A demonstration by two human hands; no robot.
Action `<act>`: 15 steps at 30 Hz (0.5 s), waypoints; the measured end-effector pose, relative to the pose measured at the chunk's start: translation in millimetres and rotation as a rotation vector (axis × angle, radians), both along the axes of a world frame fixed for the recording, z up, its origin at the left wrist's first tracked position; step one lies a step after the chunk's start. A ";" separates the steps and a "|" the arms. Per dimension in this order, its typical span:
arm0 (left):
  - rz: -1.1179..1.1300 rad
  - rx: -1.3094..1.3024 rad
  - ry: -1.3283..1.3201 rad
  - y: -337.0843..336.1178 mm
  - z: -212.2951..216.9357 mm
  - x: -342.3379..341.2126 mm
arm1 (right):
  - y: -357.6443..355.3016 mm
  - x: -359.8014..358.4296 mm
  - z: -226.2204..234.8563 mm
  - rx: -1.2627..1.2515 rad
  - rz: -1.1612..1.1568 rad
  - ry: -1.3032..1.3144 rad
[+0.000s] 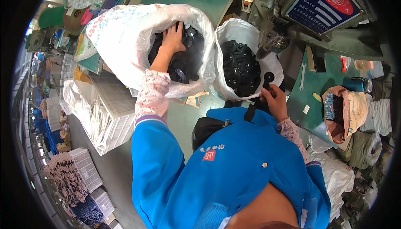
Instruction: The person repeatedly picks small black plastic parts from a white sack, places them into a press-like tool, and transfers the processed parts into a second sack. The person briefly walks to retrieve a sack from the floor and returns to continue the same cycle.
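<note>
My left hand (pixel 172 41) reaches into a large white plastic sack (pixel 121 36) and rests with outstretched fingers on a heap of black parts (pixel 190 59). Between the thumb and fingers of my right hand (pixel 275 102) is a small black part (pixel 268 78) with a round, holed end pointing up. That hand is just outside the near right rim of a second white sack (pixel 273 68). Inside this sack lie many similar black parts (pixel 240 68), some with shiny round spots.
A machine (pixel 269 41) with a blue plate overhangs the right sack. On the green bench to the right are a wrench (pixel 302 77), a blue can (pixel 357 84) and a brown bag (pixel 339 124) of small metal pieces. White plastic crates (pixel 119 112) stand at my left.
</note>
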State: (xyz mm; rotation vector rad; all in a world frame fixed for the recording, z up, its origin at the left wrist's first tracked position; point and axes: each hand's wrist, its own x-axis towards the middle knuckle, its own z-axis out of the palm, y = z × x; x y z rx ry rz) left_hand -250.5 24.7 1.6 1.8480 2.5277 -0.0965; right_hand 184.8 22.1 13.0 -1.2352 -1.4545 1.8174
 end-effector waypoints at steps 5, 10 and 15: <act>-0.057 -0.108 -0.055 41.0 9.7 -24.3 | -16.1 13.0 -14.9 -0.011 -0.056 0.007; -0.102 -0.158 -0.129 60.8 2.6 -29.3 | -17.8 18.5 -13.3 0.028 -0.112 -0.020; -0.180 -0.089 -0.048 43.0 -0.4 -19.1 | -16.2 21.0 -15.4 0.040 -0.156 -0.004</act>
